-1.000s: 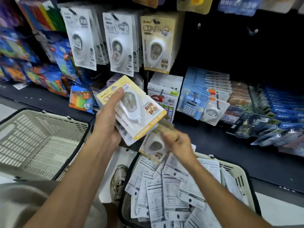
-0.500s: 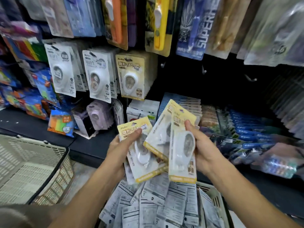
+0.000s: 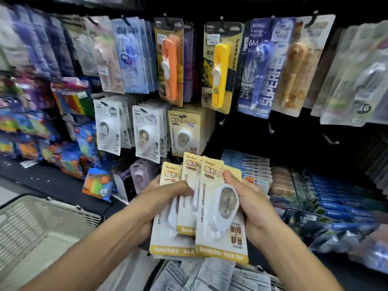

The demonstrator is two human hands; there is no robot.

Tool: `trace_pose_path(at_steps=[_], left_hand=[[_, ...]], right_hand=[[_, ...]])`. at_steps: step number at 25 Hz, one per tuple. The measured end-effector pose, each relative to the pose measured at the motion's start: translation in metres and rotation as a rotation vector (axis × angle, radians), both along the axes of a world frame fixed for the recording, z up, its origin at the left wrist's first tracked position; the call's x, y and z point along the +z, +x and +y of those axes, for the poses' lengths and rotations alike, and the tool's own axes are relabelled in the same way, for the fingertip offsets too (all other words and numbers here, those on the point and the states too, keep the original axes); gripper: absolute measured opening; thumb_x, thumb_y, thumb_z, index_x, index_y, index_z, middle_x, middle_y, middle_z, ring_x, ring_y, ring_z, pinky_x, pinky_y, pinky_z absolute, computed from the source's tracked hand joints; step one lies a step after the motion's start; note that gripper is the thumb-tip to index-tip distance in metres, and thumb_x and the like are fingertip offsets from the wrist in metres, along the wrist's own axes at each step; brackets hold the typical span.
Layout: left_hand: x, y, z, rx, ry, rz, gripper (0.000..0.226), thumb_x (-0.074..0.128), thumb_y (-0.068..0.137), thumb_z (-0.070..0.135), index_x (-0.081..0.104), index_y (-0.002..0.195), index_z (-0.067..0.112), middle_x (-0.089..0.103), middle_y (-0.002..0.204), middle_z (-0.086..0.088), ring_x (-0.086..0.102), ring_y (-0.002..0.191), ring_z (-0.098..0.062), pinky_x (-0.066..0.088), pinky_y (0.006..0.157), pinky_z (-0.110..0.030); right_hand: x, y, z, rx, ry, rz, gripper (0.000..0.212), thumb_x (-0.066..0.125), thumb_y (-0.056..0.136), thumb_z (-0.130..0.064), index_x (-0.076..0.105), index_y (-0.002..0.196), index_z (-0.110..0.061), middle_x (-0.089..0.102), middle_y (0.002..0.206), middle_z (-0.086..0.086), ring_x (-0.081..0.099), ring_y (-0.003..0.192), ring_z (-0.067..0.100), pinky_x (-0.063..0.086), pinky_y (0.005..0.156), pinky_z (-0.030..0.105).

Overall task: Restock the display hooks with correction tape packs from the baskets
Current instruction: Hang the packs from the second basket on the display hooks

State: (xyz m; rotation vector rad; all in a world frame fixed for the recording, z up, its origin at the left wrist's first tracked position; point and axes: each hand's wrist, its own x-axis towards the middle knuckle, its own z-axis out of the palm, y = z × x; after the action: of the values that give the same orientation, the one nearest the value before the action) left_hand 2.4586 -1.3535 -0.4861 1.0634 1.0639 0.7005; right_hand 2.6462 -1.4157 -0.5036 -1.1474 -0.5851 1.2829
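Both hands hold a fanned stack of yellow-and-white correction tape packs (image 3: 218, 217) upright in front of the shelf. My left hand (image 3: 161, 200) grips the stack's left side, fingers curled across the front. My right hand (image 3: 249, 204) grips the right edge with the thumb on the front pack. A hook of matching yellow packs (image 3: 184, 133) hangs just above the stack, beside two hooks of white packs (image 3: 147, 133). Bare hooks (image 3: 270, 129) stick out to the right. Below my arms lies a basket of face-down packs (image 3: 210, 276).
A beige basket (image 3: 37, 227) stands at the lower left with nothing visible in it. Long blister packs (image 3: 218, 66) hang on the upper row. Blue packets (image 3: 340, 206) and other stationery fill the dark shelf at the right, colourful packets (image 3: 69, 156) at the left.
The two hands have come together and gathered their separate packs into one upright fanned stack. The view has tilted up, so more of the hanging rows shows.
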Motion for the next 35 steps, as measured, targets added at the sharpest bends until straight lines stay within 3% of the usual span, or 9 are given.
trace_pose_path(at_steps=[4, 9, 16, 21, 23, 26, 28, 31, 35], left_hand=[[0.031, -0.037, 0.033, 0.155, 0.095, -0.074, 0.026, 0.075, 0.082, 0.008, 0.074, 0.106, 0.015, 0.08, 0.091, -0.014, 0.078, 0.072, -0.029, 0.063, 0.058, -0.038], [0.045, -0.086, 0.066, 0.493, 0.373, -0.147, 0.037, 0.08, 0.081, 0.008, 0.065, 0.105, 0.032, 0.081, 0.09, 0.006, 0.078, 0.075, -0.018, 0.058, 0.063, -0.033], [0.043, -0.085, 0.074, 0.411, 0.398, -0.257, 0.039, 0.076, 0.083, 0.006, 0.065, 0.114, 0.028, 0.081, 0.091, 0.007, 0.078, 0.073, -0.015, 0.057, 0.047, -0.025], [0.036, -0.096, 0.083, 0.336, 0.354, -0.261, 0.041, 0.079, 0.08, 0.008, 0.068, 0.115, 0.027, 0.081, 0.097, 0.001, 0.079, 0.08, -0.022, 0.06, 0.055, -0.03], [0.033, -0.095, 0.087, 0.273, 0.323, -0.271, 0.046, 0.081, 0.077, 0.005, 0.067, 0.117, 0.026, 0.081, 0.098, -0.001, 0.079, 0.08, -0.023, 0.06, 0.054, -0.029], [0.029, -0.09, 0.087, 0.137, 0.283, -0.199, 0.06, 0.089, 0.066, 0.012, 0.066, 0.12, 0.025, 0.081, 0.1, -0.002, 0.079, 0.087, -0.023, 0.062, 0.067, -0.038], [0.026, -0.087, 0.083, 0.072, 0.213, -0.202, 0.073, 0.091, 0.052, 0.021, 0.067, 0.121, 0.023, 0.08, 0.104, -0.007, 0.079, 0.09, -0.028, 0.063, 0.07, -0.041], [0.027, -0.096, 0.083, 0.099, 0.169, -0.222, 0.076, 0.09, 0.047, 0.026, 0.07, 0.12, 0.017, 0.08, 0.104, -0.011, 0.078, 0.087, -0.03, 0.063, 0.065, -0.039], [0.032, -0.109, 0.087, 0.274, 0.175, -0.241, 0.071, 0.088, 0.051, 0.026, 0.07, 0.119, 0.015, 0.08, 0.099, -0.013, 0.076, 0.09, -0.039, 0.052, 0.086, -0.058]], right_hand=[[0.021, 0.003, 0.03, -0.12, 0.03, -0.04, 0.032, 0.07, 0.088, -0.036, 0.076, 0.098, -0.007, 0.078, 0.094, 0.017, 0.075, 0.077, 0.033, 0.06, 0.074, 0.046], [0.044, -0.023, 0.09, -0.153, 0.154, -0.4, 0.026, 0.058, 0.101, -0.031, 0.074, 0.097, -0.011, 0.079, 0.09, 0.009, 0.077, 0.078, 0.023, 0.061, 0.068, 0.035], [0.051, -0.058, 0.17, -0.346, 0.069, -0.707, 0.034, 0.053, 0.1, -0.041, 0.064, 0.078, -0.018, 0.068, 0.081, -0.001, 0.065, 0.082, 0.025, 0.046, 0.066, 0.034], [0.038, -0.057, 0.148, -0.509, -0.004, -1.084, 0.039, 0.05, 0.094, -0.061, 0.057, 0.107, -0.025, 0.065, 0.106, -0.004, 0.062, 0.097, 0.023, 0.049, 0.08, 0.039], [0.034, -0.068, 0.12, -0.577, 0.243, -0.974, 0.032, 0.055, 0.089, -0.064, 0.054, 0.101, -0.034, 0.064, 0.098, -0.012, 0.062, 0.089, 0.012, 0.048, 0.072, 0.031], [0.037, -0.084, 0.1, -0.016, 0.385, -0.452, 0.042, 0.073, 0.08, -0.055, 0.056, 0.114, -0.035, 0.076, 0.101, -0.01, 0.074, 0.088, 0.014, 0.058, 0.065, 0.028], [0.041, -0.087, 0.102, 0.168, 0.339, -0.353, 0.055, 0.083, 0.078, -0.038, 0.053, 0.124, -0.032, 0.076, 0.113, -0.001, 0.075, 0.097, 0.024, 0.062, 0.073, 0.04], [0.041, -0.081, 0.109, -0.086, 0.314, -0.309, 0.042, 0.082, 0.08, -0.03, 0.061, 0.116, -0.026, 0.074, 0.116, 0.005, 0.073, 0.101, 0.03, 0.06, 0.081, 0.045], [0.034, -0.069, 0.117, -0.31, 0.296, -0.562, 0.023, 0.068, 0.095, -0.027, 0.059, 0.116, -0.033, 0.061, 0.128, -0.009, 0.057, 0.12, 0.016, 0.05, 0.095, 0.035]])
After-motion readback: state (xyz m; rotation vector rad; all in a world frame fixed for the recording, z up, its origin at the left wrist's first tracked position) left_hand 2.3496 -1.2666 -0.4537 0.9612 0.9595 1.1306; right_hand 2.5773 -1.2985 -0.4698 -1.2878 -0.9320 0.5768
